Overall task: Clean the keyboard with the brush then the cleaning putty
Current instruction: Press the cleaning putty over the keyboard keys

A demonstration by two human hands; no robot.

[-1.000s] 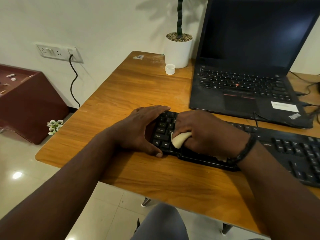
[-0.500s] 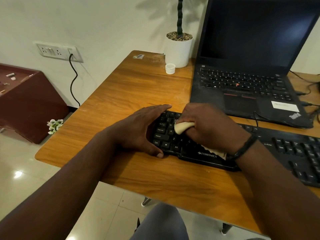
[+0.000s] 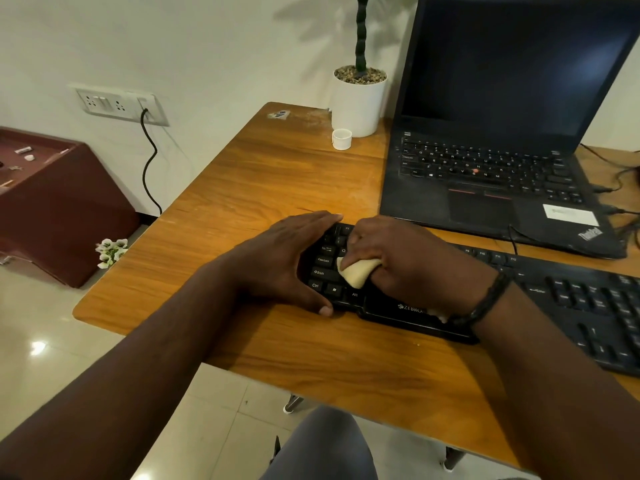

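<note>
A black keyboard (image 3: 568, 299) lies across the near right of the wooden desk (image 3: 277, 181). My left hand (image 3: 280, 261) rests flat against the keyboard's left end, thumb on its front edge, holding it steady. My right hand (image 3: 412, 265) is closed around a lump of cream-coloured cleaning putty (image 3: 356, 270) and presses it onto the keys at the left end. Part of the putty is hidden under my fingers. No brush is in view.
An open black laptop (image 3: 485, 174) stands behind the keyboard. A white plant pot (image 3: 358, 102) and a small white cap (image 3: 341, 138) sit at the back of the desk. Cables (image 3: 620, 188) run at the far right. A maroon cabinet (image 3: 59, 202) stands on the floor to the left.
My right hand has rubbed the putty over the left keys, first away from me, then back toward the front rows. My left hand has stayed in place.
</note>
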